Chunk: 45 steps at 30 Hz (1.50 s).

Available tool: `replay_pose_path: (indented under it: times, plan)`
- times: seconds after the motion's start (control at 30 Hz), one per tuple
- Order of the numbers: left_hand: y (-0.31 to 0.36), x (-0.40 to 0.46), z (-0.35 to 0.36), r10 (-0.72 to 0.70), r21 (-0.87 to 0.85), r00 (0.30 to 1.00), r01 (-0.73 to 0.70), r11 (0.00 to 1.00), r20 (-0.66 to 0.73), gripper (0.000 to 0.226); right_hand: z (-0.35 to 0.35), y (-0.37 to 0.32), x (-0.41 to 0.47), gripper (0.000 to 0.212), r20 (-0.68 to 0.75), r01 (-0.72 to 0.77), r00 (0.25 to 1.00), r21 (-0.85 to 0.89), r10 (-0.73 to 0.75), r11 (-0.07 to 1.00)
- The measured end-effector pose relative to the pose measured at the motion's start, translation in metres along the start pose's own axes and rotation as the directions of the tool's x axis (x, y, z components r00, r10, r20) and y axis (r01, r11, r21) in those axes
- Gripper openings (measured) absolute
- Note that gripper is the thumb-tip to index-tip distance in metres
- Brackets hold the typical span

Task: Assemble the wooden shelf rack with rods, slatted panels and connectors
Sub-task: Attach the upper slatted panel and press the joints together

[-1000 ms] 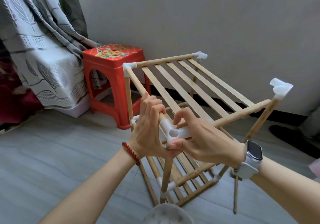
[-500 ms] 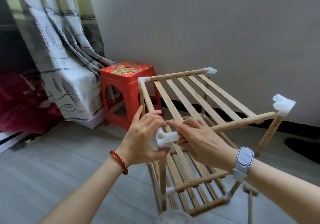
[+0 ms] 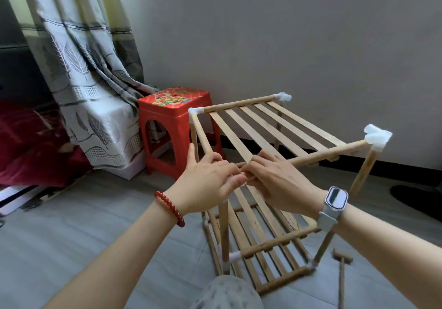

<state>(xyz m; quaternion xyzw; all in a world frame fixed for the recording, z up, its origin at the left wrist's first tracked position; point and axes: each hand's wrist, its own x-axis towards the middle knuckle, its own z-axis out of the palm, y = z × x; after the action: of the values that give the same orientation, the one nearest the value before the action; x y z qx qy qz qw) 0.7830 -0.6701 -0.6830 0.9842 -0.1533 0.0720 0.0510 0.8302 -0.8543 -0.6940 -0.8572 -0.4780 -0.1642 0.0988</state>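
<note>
A half-built wooden shelf rack (image 3: 275,165) stands on the grey floor (image 3: 71,237) beside a red plastic stool (image 3: 175,129), its top slatted panel (image 3: 270,126) capped by white connectors (image 3: 378,137). At the near corner, the left hand (image 3: 205,184) and right hand (image 3: 279,181) meet, fingers curled over the joint; the connector beneath is hidden. A loose wooden mallet (image 3: 342,272) lies right of the rack.

The shelf rack (image 3: 275,177) stands at centre frame on the floor (image 3: 71,232), with a stool (image 3: 177,126) just behind its left corner. A curtain (image 3: 79,69) hangs at upper left, and a mallet (image 3: 342,272) lies at lower right.
</note>
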Motion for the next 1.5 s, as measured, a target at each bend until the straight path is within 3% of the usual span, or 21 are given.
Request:
replay_pose_path:
  times: [0.23,0.3,0.43,0.5,0.63,0.73,0.9,1.07,1.23,1.3,1.4,1.43,1.5]
  plan:
    - [0.001,-0.017,0.009,-0.071,-0.078,0.982,0.057,0.995,-0.177,0.031,-0.001,-0.014,0.005,0.018,0.032,-0.086,0.996,0.249,0.081,0.965]
    - [0.002,-0.016,0.008,-0.081,-0.058,0.987,0.074,0.996,-0.135,0.031,0.0,-0.015,0.007,0.02,0.027,-0.116,0.993,0.299,0.114,0.947]
    - [0.0,-0.001,-0.001,-0.088,-0.041,0.992,0.092,0.995,0.085,0.025,-0.003,-0.012,0.006,0.021,0.008,-0.147,0.988,0.352,0.154,0.924]
    - [-0.002,0.003,-0.003,-0.079,-0.101,0.985,0.095,0.99,0.152,0.024,-0.004,-0.012,0.006,0.023,-0.004,-0.163,0.984,0.373,0.178,0.913]
    - [-0.009,-0.001,0.004,-0.099,-0.341,0.995,0.104,0.934,0.032,0.016,-0.004,-0.011,0.007,0.019,-0.083,-0.127,0.981,0.395,0.173,0.91]
    - [-0.013,-0.006,0.011,-0.124,-0.385,0.989,0.083,0.919,-0.082,0.016,-0.004,-0.005,0.001,0.026,-0.137,-0.111,0.977,0.321,0.162,0.94]
    - [-0.018,-0.009,0.016,-0.048,-0.176,0.983,0.016,0.984,-0.177,0.025,-0.001,0.03,-0.025,0.031,-0.165,-0.249,0.957,-0.043,0.239,0.967]
    - [-0.024,-0.006,0.011,-0.087,-0.17,0.981,0.057,0.984,-0.175,0.025,0.002,0.034,-0.025,0.029,-0.165,-0.251,0.956,-0.028,0.243,0.968]
    - [-0.034,-0.004,0.002,-0.141,-0.063,0.989,0.137,0.989,-0.053,0.03,-0.004,0.034,-0.027,0.038,-0.127,-0.194,0.973,-0.001,0.192,0.981]
    - [-0.036,-0.002,0.001,-0.167,-0.032,0.984,0.166,0.986,-0.054,0.032,-0.014,0.045,-0.04,0.033,-0.291,-0.245,0.932,-0.064,0.217,0.967]
    - [-0.043,0.0,0.004,-0.257,-0.005,0.962,0.257,0.966,-0.097,0.031,-0.031,0.078,-0.068,0.028,-0.525,-0.502,0.763,-0.115,0.377,0.857]
    - [-0.046,0.001,0.004,-0.288,0.013,0.951,0.291,0.957,-0.116,0.03,-0.035,0.09,-0.077,0.034,-0.524,-0.586,0.706,-0.053,0.477,0.809]
    - [-0.046,0.003,0.006,-0.357,0.039,0.921,0.366,0.93,-0.156,0.03,-0.043,0.11,-0.09,0.043,-0.346,-0.693,0.579,0.269,0.739,0.669]
